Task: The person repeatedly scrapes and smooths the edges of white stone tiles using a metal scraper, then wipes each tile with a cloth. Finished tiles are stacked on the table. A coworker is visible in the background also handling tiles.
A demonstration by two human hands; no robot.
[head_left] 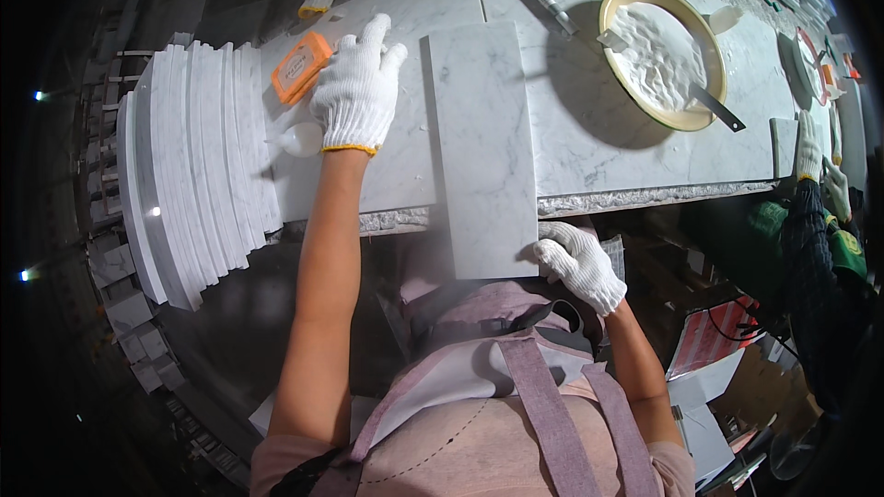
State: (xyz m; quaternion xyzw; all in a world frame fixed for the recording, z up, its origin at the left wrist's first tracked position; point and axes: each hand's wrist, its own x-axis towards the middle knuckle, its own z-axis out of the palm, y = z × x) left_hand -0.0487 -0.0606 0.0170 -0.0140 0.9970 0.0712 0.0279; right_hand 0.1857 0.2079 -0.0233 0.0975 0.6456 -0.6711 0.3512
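- Left hand [357, 87]: fingers loosely spread apart, just beside the orange block [301, 68].
- Right hand [582, 267]: half curled at the marble slab [483, 147], right edge — if it grips, I cannot tell.
- This slab overhangs the tabletop [589, 156] at its near edge.

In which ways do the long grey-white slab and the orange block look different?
The slab is long, flat and larger; the orange block is small and compact. The slab is grey-white with faint veins, while the block is bright orange with a paler printed patch. The slab juts past the near edge of the bench, the right hand at its side; the block lies wholly over the bench, beside the left hand.
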